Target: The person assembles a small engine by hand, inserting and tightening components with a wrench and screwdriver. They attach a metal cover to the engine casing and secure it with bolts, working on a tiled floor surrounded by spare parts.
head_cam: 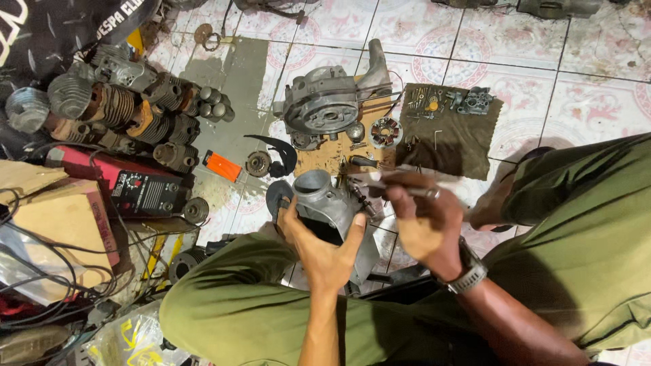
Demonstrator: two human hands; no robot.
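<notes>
Tiled workshop floor (420,41): left hand (324,249) clamped on engine casing (332,207), right hand (424,227) gripping a metal tool (400,188); second casing (325,105) and small parts on the cloth (451,135) show teardown mid-way.

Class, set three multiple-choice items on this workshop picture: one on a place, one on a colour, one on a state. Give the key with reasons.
1. Where does the dark cloth with small parts lie?
A. on the tiled floor
B. on a bench
C. on the person's lap

2. What colour are the trousers?
A. blue
B. olive green
C. white

3. What is the left hand doing?
A. hanging free
B. gripping the grey engine casing
C. resting on the floor

Key: 1 A, tiles show all round the cloth. 2 B, both legs are olive. 3 B, its fingers wrap the casing, while the right hand holds a metal tool.
</notes>
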